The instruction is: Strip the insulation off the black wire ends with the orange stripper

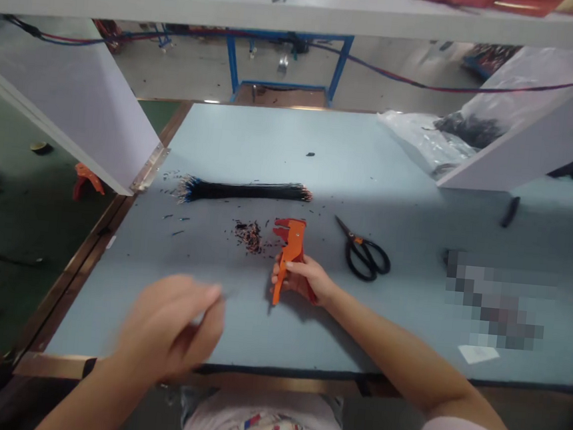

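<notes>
My right hand (311, 279) is wrapped round the handles of an orange wire stripper (293, 242), its red jaws pointing away from me. Nearer to me, at the left, my left hand (174, 322) is smeared by motion. Its thumb and forefinger are pinched together, and a faint thin dark thing shows at their tips, too blurred to name. Beyond both hands lies a bundle of black wires (253, 191), with blue and bare ends at the left and reddish ends at the right. A pile of small cut insulation bits (248, 236) is scattered just left of the stripper jaws.
Black-handled scissors (366, 252) lie right of the stripper. A white shelf (304, 12) crosses above the blue table mat (253, 135), held by side panels. A clear plastic bag (428, 140) sits at the back right. Another orange tool (87, 179) is on the green surface at left.
</notes>
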Motion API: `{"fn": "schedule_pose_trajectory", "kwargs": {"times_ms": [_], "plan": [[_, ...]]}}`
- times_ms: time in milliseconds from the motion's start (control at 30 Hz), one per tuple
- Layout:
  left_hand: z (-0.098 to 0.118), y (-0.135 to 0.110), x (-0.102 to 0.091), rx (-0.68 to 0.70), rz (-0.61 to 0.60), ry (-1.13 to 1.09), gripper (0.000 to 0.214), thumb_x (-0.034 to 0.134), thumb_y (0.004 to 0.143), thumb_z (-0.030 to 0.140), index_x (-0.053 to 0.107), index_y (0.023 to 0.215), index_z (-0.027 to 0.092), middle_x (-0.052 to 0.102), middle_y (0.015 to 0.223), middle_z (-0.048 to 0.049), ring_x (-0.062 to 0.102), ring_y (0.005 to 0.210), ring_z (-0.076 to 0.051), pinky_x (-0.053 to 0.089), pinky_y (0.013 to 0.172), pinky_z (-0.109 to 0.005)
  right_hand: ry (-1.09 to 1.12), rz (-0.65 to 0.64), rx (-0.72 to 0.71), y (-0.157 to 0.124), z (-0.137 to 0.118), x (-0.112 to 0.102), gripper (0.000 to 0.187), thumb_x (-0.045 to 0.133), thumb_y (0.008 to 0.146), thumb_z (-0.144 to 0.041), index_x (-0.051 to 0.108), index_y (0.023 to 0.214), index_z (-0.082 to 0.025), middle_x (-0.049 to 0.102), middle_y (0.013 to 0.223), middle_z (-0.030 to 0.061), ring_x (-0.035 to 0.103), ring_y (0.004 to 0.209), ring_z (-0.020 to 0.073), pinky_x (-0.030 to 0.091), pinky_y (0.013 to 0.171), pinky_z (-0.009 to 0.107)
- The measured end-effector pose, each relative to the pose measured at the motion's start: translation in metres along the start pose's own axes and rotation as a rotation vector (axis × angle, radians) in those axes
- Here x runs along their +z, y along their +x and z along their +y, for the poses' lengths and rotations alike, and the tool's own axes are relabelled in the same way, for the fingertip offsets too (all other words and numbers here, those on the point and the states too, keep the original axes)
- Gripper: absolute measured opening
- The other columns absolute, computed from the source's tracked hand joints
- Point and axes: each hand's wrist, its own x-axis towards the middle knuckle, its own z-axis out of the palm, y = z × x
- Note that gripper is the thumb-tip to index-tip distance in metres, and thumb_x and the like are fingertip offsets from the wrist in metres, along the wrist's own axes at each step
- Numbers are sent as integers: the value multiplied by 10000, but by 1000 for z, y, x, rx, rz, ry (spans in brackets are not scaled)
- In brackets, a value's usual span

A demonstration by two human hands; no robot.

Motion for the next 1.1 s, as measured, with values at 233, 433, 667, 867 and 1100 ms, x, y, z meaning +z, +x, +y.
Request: {"fn": "schedule_pose_trajectory", "kwargs": {"times_ms": [233, 433, 667, 867, 1100], "plan": [[-69, 14, 98, -125, 103, -94, 118, 557, 845, 224, 671, 857, 193, 643, 764, -19, 541, 626, -92, 463, 620, -227, -217, -90, 22, -18, -15, 6, 286, 701, 761, -267, 569, 984, -146, 658, 842, 62, 679, 734, 210, 556, 684, 389], [-76, 0, 105, -200, 53, -83, 112, 579, 843, 253, 667, 837, 185, 664, 742, -20, 571, 659, -114, 470, 684, -258, -374, -59, 93, -19, -7, 12, 323, 725, 742, -288, 555, 973, -139, 642, 837, 61, 668, 725, 201, 553, 662, 355], [-73, -2, 112, -225, -9, -90, 103, 569, 839, 241, 649, 822, 179, 659, 731, -14, 552, 630, -114, 444, 667, -258, -373, -90, 125, -20, -5, 15, 292, 708, 762, -285, 564, 974, -144, 640, 843, 59, 672, 734, 200, 559, 665, 350], [-69, -3, 111, -193, 2, -120, 90, 578, 832, 215, 662, 834, 182, 648, 704, -3, 542, 616, -106, 429, 648, -247, -386, -92, 133, -22, -5, 19, 293, 696, 778, -303, 549, 971, -140, 634, 826, 57, 669, 713, 191, 567, 631, 335], [-64, -1, 111, -123, 48, -163, 53, 604, 806, 162, 657, 811, 164, 622, 653, 13, 500, 573, -86, 401, 597, -221, -405, -158, 71, -23, -6, 22, 280, 651, 829, -365, 539, 903, -119, 626, 710, 42, 647, 610, 168, 559, 534, 304]]}}
